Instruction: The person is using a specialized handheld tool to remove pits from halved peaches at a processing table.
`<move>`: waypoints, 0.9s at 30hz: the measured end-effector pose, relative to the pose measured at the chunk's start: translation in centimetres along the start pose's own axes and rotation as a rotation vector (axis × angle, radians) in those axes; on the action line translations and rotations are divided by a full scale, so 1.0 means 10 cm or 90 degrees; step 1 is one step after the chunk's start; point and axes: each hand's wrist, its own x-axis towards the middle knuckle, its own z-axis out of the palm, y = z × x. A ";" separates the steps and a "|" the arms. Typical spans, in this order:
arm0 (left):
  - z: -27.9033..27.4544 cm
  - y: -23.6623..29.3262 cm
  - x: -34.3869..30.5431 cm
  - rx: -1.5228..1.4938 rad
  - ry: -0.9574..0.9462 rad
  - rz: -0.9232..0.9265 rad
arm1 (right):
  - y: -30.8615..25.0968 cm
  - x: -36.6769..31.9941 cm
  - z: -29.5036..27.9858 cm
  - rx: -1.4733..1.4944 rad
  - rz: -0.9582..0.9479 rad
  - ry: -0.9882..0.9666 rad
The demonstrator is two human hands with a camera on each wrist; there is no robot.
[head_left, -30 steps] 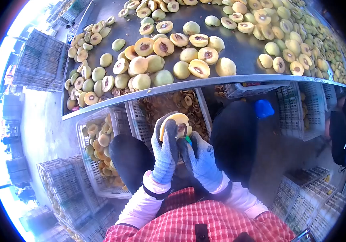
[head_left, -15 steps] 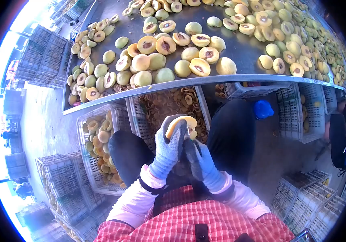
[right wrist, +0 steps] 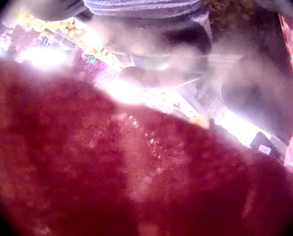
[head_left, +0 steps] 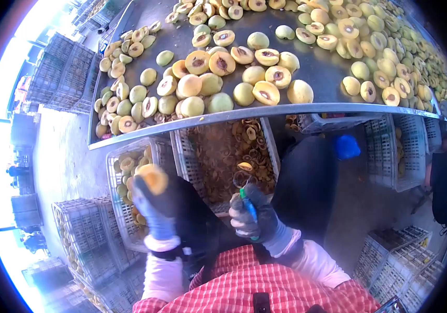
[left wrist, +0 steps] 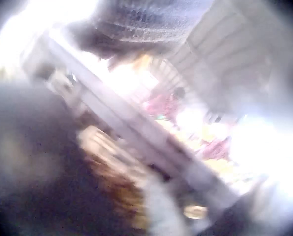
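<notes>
My gloved left hand [head_left: 153, 208] holds a yellow peach half [head_left: 152, 179], blurred, over the near edge of the left crate [head_left: 113, 201] of peach halves. My gloved right hand [head_left: 254, 214], with its fingers curled, grips a coring tool [head_left: 249, 206] with a green and blue handle and a thin metal loop at its tip. Just beyond the loop, a small orange-yellow fruit piece [head_left: 245, 166] shows over the scrap crate [head_left: 182, 156]. In the right wrist view, the cuff of the right glove [right wrist: 141, 7] shows at the top. Motion blurs the left wrist view.
A metal table [head_left: 181, 124] with a raised front rim spans the far side, loaded with halved peaches [head_left: 222, 62]. Dark-clad knees [head_left: 307, 177] flank the scrap crate. A blue object [head_left: 347, 147] lies right of them. Stacked crates [head_left: 90, 235] stand left and right.
My hands were together at the peach half. Now the left has moved left with it to the crate, and the right has drawn apart with the coring tool. A fruit piece now shows beyond the loop.
</notes>
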 end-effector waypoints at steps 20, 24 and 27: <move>1.46 0.77 1.37 0.413 -0.505 0.238 | -0.14 0.18 0.15 -0.246 -0.239 0.258; 1.19 1.11 0.36 -0.210 -0.561 -0.132 | -0.12 0.32 0.07 -0.682 -0.548 0.324; 1.08 0.80 0.00 -0.189 -0.719 -0.073 | -0.19 0.26 0.54 -0.391 -0.329 0.289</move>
